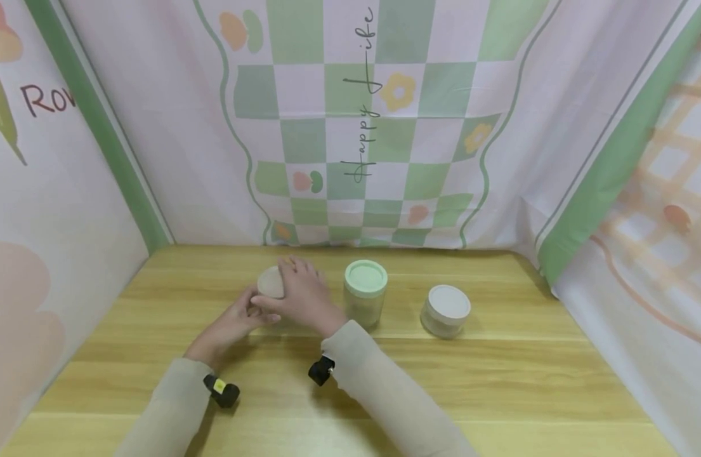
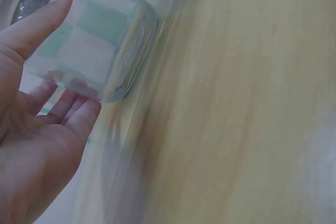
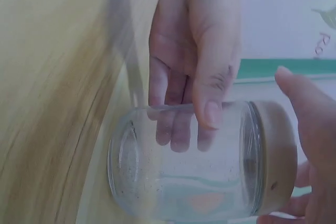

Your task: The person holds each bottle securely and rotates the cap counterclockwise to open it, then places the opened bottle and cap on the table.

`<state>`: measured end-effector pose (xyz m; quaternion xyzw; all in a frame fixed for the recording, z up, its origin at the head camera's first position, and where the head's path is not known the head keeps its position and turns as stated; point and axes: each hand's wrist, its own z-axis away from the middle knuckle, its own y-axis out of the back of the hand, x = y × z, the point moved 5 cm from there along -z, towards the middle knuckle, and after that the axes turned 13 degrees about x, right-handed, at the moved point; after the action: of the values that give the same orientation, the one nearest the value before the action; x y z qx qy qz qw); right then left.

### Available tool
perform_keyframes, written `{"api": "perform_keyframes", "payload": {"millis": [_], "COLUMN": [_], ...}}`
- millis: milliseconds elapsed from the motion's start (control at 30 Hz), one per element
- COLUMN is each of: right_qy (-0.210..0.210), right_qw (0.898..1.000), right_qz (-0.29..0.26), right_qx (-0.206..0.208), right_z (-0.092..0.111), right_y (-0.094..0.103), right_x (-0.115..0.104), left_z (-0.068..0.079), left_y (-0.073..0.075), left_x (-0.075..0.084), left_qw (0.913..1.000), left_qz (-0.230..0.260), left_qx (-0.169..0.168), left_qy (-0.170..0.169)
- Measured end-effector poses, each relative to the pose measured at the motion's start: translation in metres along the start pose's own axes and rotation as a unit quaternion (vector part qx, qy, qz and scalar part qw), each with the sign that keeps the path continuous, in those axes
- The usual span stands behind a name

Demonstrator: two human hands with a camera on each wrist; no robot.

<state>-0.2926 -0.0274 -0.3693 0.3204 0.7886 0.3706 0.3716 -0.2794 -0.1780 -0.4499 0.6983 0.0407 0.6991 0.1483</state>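
Note:
A clear glass jar [image 3: 184, 177] with a beige lid [image 1: 270, 282] is held over the back left of the table, its lid up in the head view. My left hand [image 1: 227, 327] grips the glass body, thumb on one side and fingers on the other, as the left wrist view shows. Around the lid's right side curls my right hand [image 1: 306, 293]; in the right wrist view its fingers reach behind the lid and its thumb stands out beside the rim. Water drops or specks dot the glass. The head view hides most of the jar's body behind the hands.
Right of the hands stands a taller jar with a mint-green lid [image 1: 366, 279]. Farther right sits a low jar with a white lid [image 1: 448, 303]. The wooden table [image 1: 498, 381] ends at a patterned curtain [image 1: 350, 139] behind, with more cloth at both sides.

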Motion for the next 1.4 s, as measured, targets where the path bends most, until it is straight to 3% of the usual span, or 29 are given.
{"api": "perform_keyframes", "payload": {"millis": [233, 433, 733, 1033, 1200, 1400], "right_qy": [-0.007, 0.002, 0.047, 0.09, 0.088, 0.086], "right_qw": [0.992, 0.985, 0.988, 0.985, 0.99, 0.996], "right_qz": [0.125, 0.17, 0.139, 0.128, 0.101, 0.029], "right_qx": [0.029, 0.012, 0.042, 0.072, 0.045, -0.004], "right_z": [0.0, 0.002, 0.003, 0.003, 0.001, -0.003], "right_y": [0.002, 0.001, 0.0, 0.002, 0.001, -0.001], "right_x": [-0.009, -0.012, -0.01, -0.008, -0.003, 0.007], "left_z": [0.001, 0.003, 0.002, 0.002, 0.001, 0.001], "left_y": [-0.001, 0.0, 0.001, 0.001, 0.001, 0.0], "left_x": [0.001, 0.001, -0.003, -0.004, -0.003, -0.001], "left_qw": [1.0, 0.9999, 0.9995, 0.9993, 0.9993, 0.9994], "left_qz": [0.004, -0.016, -0.022, -0.029, -0.031, -0.025], "left_qx": [0.0, 0.006, 0.016, 0.014, 0.014, 0.015], "left_qy": [-0.001, -0.001, 0.014, 0.018, 0.019, 0.021]}}
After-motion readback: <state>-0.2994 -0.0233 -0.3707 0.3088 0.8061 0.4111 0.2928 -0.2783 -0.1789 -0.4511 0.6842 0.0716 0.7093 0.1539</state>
